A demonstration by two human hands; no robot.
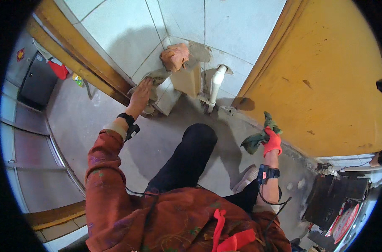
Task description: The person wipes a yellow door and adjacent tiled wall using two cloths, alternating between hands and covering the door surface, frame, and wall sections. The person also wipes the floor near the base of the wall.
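My bare left hand point(142, 94) lies over a grey-brown cloth point(159, 77), pressing it against a low tiled ledge beside the wooden door frame point(106, 75). Its fingertips are partly lost against the fabric. To the right of that cloth, a crumpled salmon-coloured cloth point(176, 56) sits on top of a tan box-like block point(186, 80) in the wall corner. My right hand point(273, 141), in a red glove, grips a bunched dark green cloth point(254, 142) above the floor, near the yellow door panel point(314, 85).
A white plastic pipe point(217, 82) comes out of the tiled wall and drops to the floor. My bent knee point(200, 135) is just below the corner. A dark cabinet point(39, 80) stands far left; a dark wooden piece point(336, 201) stands at right. A cable point(273, 203) hangs from my right wrist.
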